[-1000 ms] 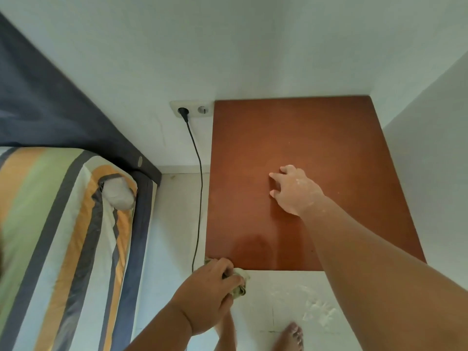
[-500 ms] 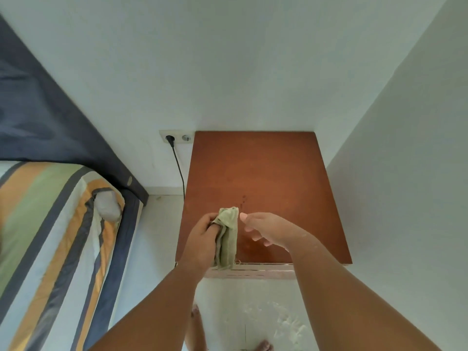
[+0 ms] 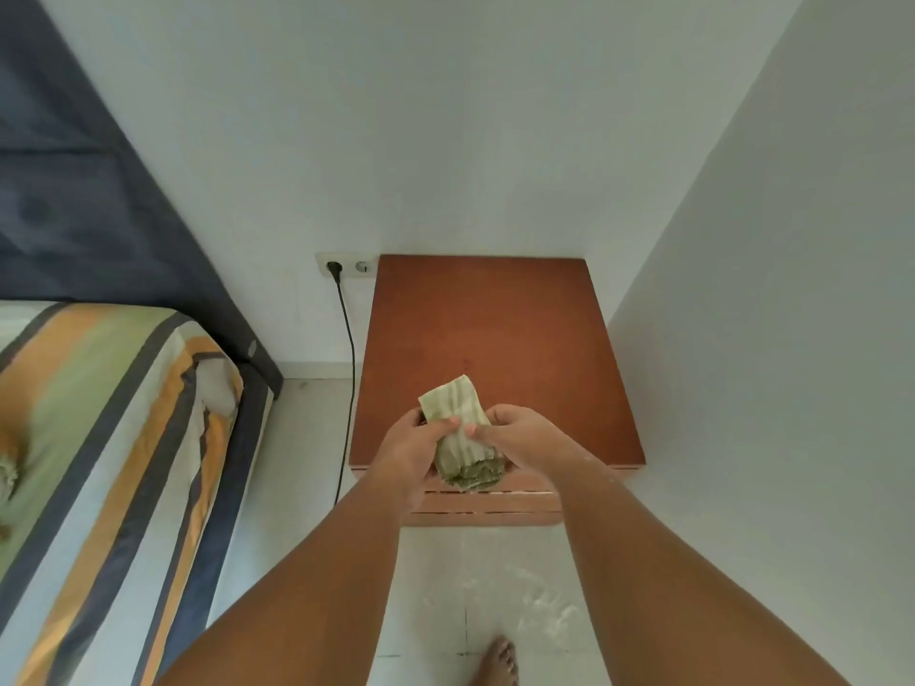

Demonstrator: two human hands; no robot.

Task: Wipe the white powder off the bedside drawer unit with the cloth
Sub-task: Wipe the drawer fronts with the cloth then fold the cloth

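The brown wooden bedside drawer unit [image 3: 500, 329] stands in the corner against the white walls, its top looking bare of powder. A folded green striped cloth [image 3: 458, 413] is held above the unit's front edge. My left hand [image 3: 411, 445] grips the cloth's left side and my right hand [image 3: 515, 435] pinches its right side. Traces of white powder cling to my right forearm. The drawer fronts [image 3: 475, 502] show pale streaks along their edges.
A bed with a striped cover [image 3: 99, 438] and a dark headboard [image 3: 99, 205] lies on the left. A black cable [image 3: 349, 368] runs from a wall socket [image 3: 346, 265] beside the unit. White powder [image 3: 534, 606] is scattered on the tiled floor near my bare foot [image 3: 497, 660].
My head rose, so the unit looks smaller. My left hand lifted the cloth from the unit's front corner, and my right hand left the top and took hold of the cloth.
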